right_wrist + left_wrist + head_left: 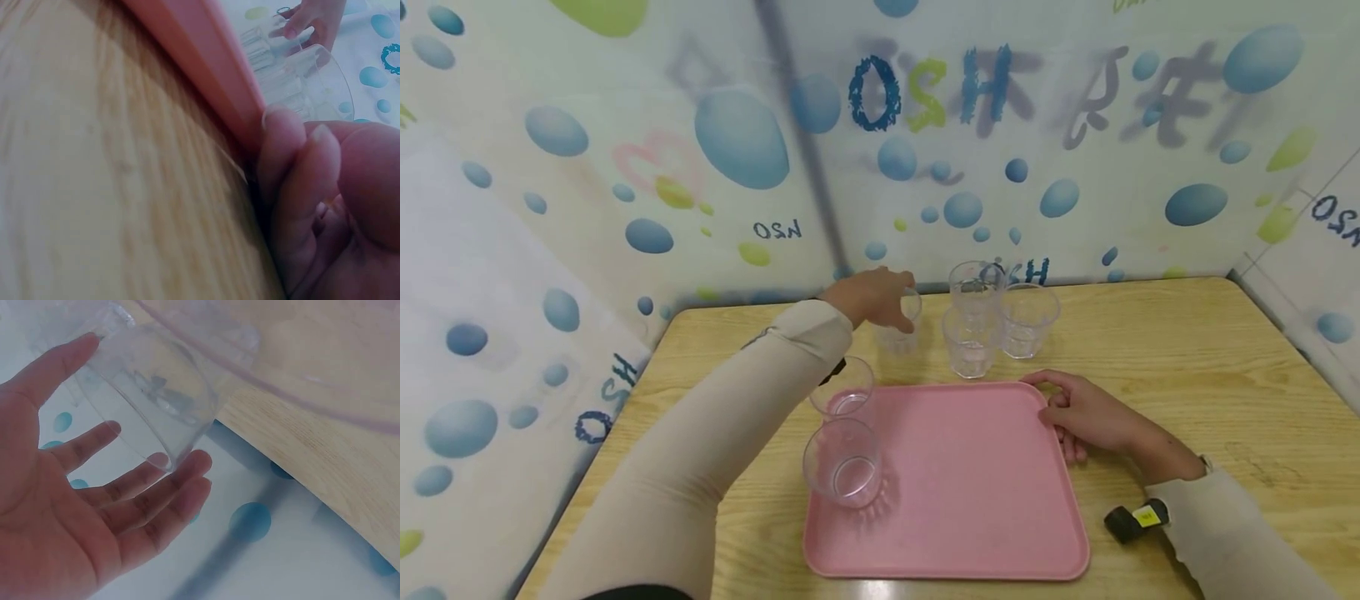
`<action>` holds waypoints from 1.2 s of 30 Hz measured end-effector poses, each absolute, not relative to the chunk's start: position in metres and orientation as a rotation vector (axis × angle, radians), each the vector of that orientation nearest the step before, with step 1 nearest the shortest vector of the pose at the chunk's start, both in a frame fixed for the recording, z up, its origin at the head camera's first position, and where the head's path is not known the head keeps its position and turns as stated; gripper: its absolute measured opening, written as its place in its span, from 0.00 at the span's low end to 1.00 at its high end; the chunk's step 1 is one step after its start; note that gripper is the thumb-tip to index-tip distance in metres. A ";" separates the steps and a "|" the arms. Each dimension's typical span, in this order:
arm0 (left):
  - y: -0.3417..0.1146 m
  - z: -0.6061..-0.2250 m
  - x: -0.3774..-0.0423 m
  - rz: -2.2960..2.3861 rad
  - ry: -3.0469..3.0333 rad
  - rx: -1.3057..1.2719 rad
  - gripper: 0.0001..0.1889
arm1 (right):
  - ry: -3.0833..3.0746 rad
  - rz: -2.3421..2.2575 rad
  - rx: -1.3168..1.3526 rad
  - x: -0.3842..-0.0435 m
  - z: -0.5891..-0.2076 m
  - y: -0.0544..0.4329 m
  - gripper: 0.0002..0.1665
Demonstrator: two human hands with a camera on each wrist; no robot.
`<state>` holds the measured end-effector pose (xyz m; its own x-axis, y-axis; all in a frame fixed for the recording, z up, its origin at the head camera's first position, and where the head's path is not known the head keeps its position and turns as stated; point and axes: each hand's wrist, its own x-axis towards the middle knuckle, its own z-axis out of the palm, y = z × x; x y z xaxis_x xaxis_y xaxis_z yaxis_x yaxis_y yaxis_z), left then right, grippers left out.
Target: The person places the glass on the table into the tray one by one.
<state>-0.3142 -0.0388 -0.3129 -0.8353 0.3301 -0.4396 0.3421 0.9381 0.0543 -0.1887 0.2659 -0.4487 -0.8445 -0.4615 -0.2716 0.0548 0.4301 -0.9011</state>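
My left hand (pixel 876 298) reaches to the back of the table, thumb and fingers spread around a clear plastic cup (pixel 898 337). In the left wrist view this cup (pixel 150 394) sits between the thumb and the loosely bent fingers, with gaps showing; whether skin touches it, I cannot tell. My right hand (pixel 1093 412) grips the far right corner of a pink tray (pixel 970 483), its fingers (pixel 281 150) curled against the rim. One clear cup (pixel 844 467) stands on the tray's left side. Another cup (pixel 842 400) is at its far left corner, partly hidden by my left arm.
Three more clear cups cluster behind the tray: a front one (pixel 972 346), a right one (pixel 1028 321) and a rear one (pixel 976 287). The wooden table (pixel 1210 358) ends at a patterned wall cloth (pixel 887 208). A black wrist device (pixel 1137 520) sits by the right sleeve.
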 end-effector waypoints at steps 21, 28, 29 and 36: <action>-0.049 -0.306 -0.270 -0.025 2.780 0.630 0.40 | 2.209 -1.397 -0.338 -0.189 -0.447 0.265 0.33; -0.046 -0.302 -0.251 -0.109 2.804 0.754 0.39 | 2.197 -1.399 -0.347 -0.189 -0.448 0.267 0.33; -0.046 -0.302 -0.248 -0.108 2.800 0.771 0.39 | 2.198 -1.398 -0.348 -0.189 -0.448 0.267 0.33; -0.041 -0.303 -0.234 -0.052 2.748 0.838 0.40 | 2.193 -1.405 -0.356 -0.189 -0.448 0.267 0.33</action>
<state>-0.2337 -0.0408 -0.3027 -0.7972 0.5429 -0.2641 0.5524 0.8324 0.0437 -0.1893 0.2673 -0.4481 -0.8368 -0.4738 -0.2743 0.0513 0.4311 -0.9009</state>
